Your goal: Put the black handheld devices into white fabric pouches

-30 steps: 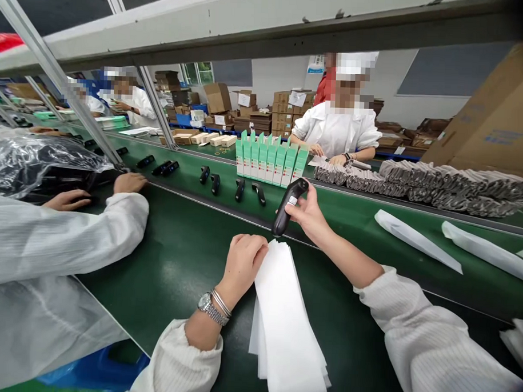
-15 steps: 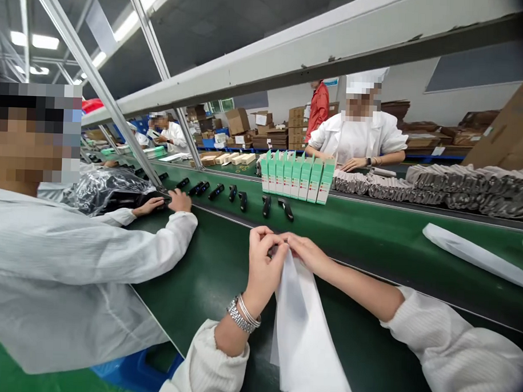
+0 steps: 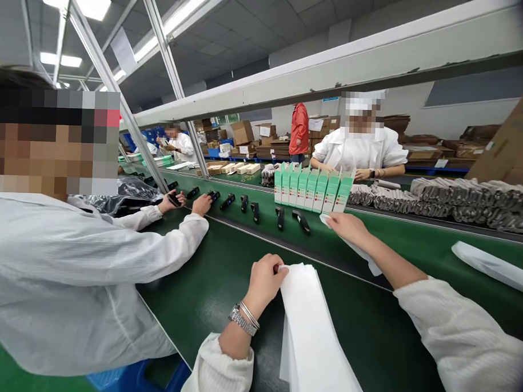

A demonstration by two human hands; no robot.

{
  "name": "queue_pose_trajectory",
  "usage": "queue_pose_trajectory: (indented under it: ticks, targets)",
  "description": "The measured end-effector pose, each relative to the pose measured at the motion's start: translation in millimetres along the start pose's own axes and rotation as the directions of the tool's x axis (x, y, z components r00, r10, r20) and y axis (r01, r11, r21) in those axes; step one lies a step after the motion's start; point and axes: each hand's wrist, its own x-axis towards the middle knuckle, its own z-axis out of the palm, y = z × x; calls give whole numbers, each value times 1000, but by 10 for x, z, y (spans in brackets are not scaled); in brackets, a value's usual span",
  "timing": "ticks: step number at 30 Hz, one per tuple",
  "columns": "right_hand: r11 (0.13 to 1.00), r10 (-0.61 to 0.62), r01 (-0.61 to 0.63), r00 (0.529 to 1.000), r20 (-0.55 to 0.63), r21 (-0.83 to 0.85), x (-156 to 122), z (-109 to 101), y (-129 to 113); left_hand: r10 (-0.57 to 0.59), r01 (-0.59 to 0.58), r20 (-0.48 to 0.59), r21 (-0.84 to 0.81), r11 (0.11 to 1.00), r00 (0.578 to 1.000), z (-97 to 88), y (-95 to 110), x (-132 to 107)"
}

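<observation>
- At the left side of the frame, a co-worker in a white coat bends over the green table; one hand of this person holds a dark object, and the other is at the near edge of the green belt.
- Beside that coat, a black bundle in clear plastic is partly hidden.
- From there toward the middle, a row of black handheld devices lies on the belt, mostly apart from one another.
- Below the middle, the left hand has its fingers bent, pinching the upper end of a stack of white strips, which reaches down to the bottom edge of the frame.
- Just right of the middle, upright green-and-white boxes stand close together in a row, flaps raised.
- In front of the rightmost boxes, the right hand grasps one end of a single white strip, which slants down behind the forearm; whether anything is inside, I cannot tell.
- Behind the boxes, another co-worker in white faces the belt.
- At the right, grey folded bundles are piled; below them lies another white strip.
</observation>
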Motion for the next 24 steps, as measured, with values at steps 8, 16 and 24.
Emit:
queue_pose_trajectory:
  ticks: [8, 16, 24]
  targets:
    - [982, 186, -183, 978, 93, -35, 386, 654, -96, 150, -143, -62, 104, 984, 987, 79, 55, 10]
    - [876, 270, -276, 960, 72, 395, 293, 687, -20, 214, -211, -46, 65, 975, 976, 28, 110, -44]
    - [230, -59, 44, 998, -31, 972, -572, 303, -486, 229, -235, -142, -29, 972, 963, 36, 236, -125]
